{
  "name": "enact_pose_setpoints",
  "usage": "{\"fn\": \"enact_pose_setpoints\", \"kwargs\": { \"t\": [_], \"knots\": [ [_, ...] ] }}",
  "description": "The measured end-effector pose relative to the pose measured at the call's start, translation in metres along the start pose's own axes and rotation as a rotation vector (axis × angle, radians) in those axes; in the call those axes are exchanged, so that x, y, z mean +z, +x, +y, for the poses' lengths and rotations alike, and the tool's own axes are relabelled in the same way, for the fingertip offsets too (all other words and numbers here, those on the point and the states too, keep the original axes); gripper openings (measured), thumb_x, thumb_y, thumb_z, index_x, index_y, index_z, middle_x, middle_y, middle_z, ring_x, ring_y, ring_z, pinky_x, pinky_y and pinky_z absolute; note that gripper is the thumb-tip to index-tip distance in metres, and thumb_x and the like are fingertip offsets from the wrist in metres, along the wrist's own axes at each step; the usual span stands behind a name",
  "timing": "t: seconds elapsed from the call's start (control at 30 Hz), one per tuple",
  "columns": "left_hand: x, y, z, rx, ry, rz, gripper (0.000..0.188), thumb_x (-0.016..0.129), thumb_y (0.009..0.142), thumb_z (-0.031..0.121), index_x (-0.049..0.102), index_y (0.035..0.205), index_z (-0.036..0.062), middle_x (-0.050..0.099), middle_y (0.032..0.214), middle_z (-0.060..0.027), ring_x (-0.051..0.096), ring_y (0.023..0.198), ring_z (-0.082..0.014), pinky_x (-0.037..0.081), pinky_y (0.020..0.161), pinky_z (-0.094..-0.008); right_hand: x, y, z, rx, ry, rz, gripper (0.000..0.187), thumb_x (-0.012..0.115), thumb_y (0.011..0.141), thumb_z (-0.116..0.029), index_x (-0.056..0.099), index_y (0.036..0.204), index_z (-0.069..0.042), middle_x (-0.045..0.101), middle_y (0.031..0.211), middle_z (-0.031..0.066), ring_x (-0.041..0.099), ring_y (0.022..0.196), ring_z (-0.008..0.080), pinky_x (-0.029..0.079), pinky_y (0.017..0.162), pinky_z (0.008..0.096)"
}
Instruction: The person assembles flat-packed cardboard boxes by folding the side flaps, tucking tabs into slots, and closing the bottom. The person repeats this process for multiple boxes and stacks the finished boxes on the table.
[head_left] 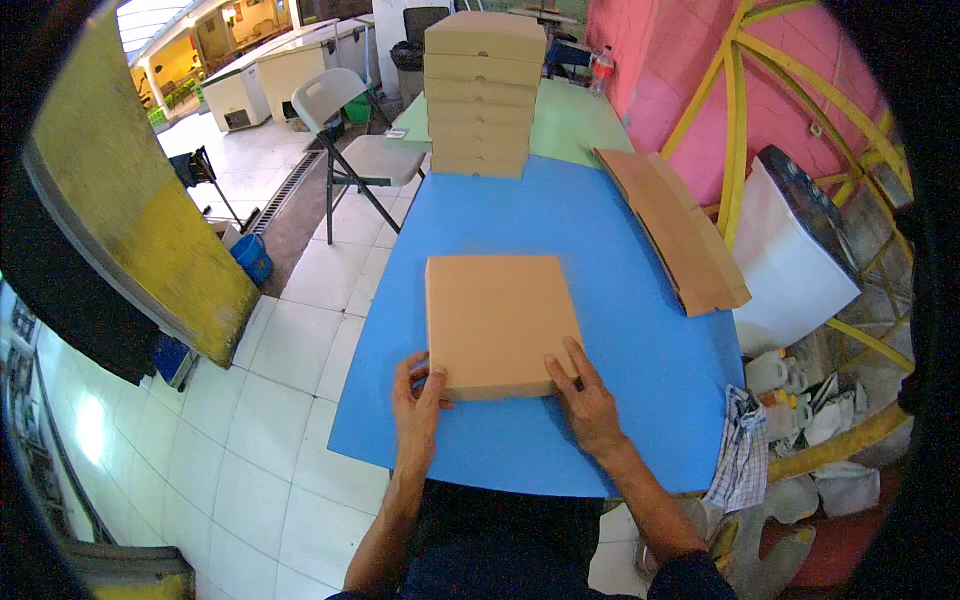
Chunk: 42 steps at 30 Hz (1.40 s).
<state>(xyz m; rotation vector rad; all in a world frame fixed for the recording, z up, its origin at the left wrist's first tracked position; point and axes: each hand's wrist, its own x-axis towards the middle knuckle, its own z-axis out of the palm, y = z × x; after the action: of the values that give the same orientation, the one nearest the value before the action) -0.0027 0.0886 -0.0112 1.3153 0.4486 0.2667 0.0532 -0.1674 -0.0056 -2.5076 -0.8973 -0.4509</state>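
Note:
A closed, flat cardboard box [500, 320] lies on the blue tabletop [640, 400] in front of me. My left hand [418, 385] grips its near left corner, the thumb at the front and the fingers around the side. At the near right corner, my right hand [588, 400] holds the box with fingertips over the top edge; its thumb is hidden. Farther back on the table rises a stack of similar cardboard boxes [483, 100].
Flattened cardboard [675, 235] lies along the table's right edge. A checked cloth [740, 450] hangs at the near right corner. A folding chair [370, 155] stands left of the table; a bottle [602, 70] is at the far end. Yellow metal bars [735, 130] rise at right.

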Motion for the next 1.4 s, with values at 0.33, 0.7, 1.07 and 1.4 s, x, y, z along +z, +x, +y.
{"fn": "enact_pose_setpoints", "kwargs": {
  "t": [0.33, 0.7, 1.07, 1.4],
  "knots": [
    [-0.044, 0.036, -0.017, 0.503, 1.038, 0.244, 0.048, 0.077, 0.082, 0.026, 0.064, 0.122, 0.0035, 0.050, 0.133, -0.0274, 0.043, 0.127, -0.0427, 0.043, 0.100, -0.0511, 0.085, 0.133, 0.031, -0.112, -0.230, 0.030, 0.055, 0.058, 0.087, -0.011, 0.053, 0.140, -0.022, 0.044, 0.148, 0.0135, 0.036, 0.136, 0.0443, 0.040, 0.106, 0.0539],
    [-0.046, 0.042, -0.018, 0.576, 1.017, 0.192, 0.029, 0.072, 0.082, 0.016, 0.069, 0.108, 0.0016, 0.055, 0.130, -0.0214, 0.047, 0.122, -0.0405, 0.042, 0.103, -0.0490, 0.156, 0.263, 0.094, -0.035, -0.205, 0.061, 0.052, 0.050, 0.087, -0.008, 0.055, 0.138, -0.019, 0.046, 0.146, 0.0142, 0.036, 0.134, 0.0466, 0.043, 0.104, 0.0566],
    [-0.045, 0.043, -0.024, 0.580, 0.942, 0.202, 0.024, 0.072, 0.080, 0.010, 0.070, 0.103, 0.0019, 0.057, 0.125, -0.0211, 0.049, 0.119, -0.0406, 0.042, 0.099, -0.0512, 0.108, 0.244, 0.104, 0.250, -0.205, 0.218, 0.062, 0.065, 0.088, -0.030, 0.043, 0.145, -0.017, 0.038, 0.150, 0.0210, 0.031, 0.139, 0.0459, 0.035, 0.104, 0.0655],
    [-0.043, 0.043, -0.021, 0.605, 1.020, 0.213, 0.024, 0.073, 0.079, 0.009, 0.069, 0.102, 0.0028, 0.057, 0.127, -0.0198, 0.049, 0.120, -0.0394, 0.043, 0.099, -0.0512, -0.041, 0.100, 0.343, 0.566, -0.217, -0.020, 0.036, 0.070, 0.083, -0.033, 0.070, 0.098, -0.001, 0.068, 0.107, 0.0191, 0.063, 0.103, 0.0355, 0.050, 0.091, 0.0432]
  ]
}}
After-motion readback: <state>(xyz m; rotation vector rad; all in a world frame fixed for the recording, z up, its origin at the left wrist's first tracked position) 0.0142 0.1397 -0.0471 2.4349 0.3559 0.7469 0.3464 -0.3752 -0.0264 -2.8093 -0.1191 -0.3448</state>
